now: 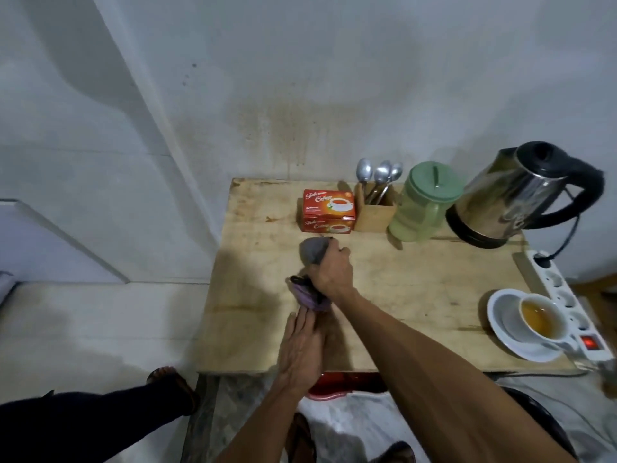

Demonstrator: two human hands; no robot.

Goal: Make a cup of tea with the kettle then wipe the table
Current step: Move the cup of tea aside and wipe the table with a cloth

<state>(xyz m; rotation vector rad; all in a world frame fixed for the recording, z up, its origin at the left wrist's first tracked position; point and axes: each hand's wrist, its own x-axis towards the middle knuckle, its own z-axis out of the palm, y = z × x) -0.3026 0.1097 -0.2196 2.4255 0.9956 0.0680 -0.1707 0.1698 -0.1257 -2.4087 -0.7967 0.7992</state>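
Tea sits made in the cup (541, 317), near right, so wiping looks to be in hand. The right grip (332, 274) clutches the cloth (311, 251) mid-counter (417, 285); the left grip (302, 349) lies flat just nearer. Next, likely: sweep outward, clear of the cup.

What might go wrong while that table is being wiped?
1. The cup of tea sits on its saucer right beside the power strip, whose red switch is lit. A wide sweep of the cloth in the right hand might tip tea onto it.
2. The tea box stands just behind the cloth and could get shoved or dampened.
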